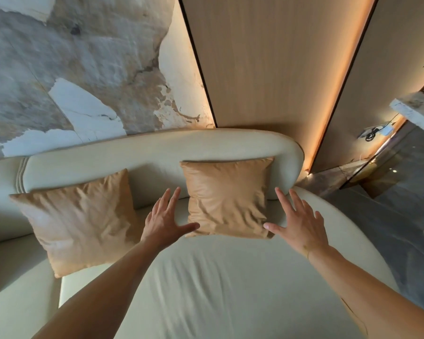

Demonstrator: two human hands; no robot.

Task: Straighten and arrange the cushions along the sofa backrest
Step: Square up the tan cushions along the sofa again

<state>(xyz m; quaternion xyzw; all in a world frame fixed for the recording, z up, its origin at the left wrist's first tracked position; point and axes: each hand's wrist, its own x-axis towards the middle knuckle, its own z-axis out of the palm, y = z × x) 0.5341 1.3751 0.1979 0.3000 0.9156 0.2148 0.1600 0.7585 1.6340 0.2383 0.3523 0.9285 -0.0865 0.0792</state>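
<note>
Upright against the cream sofa backrest (142, 152), the right tan cushion (227, 196) stood between two spread, empty hands, left hand (165, 220) with its thumb at the cushion's lower corner, right hand (300, 222) just beside its other edge, while the left cushion (81, 221) leaned tilted farther along that backrest.
</note>
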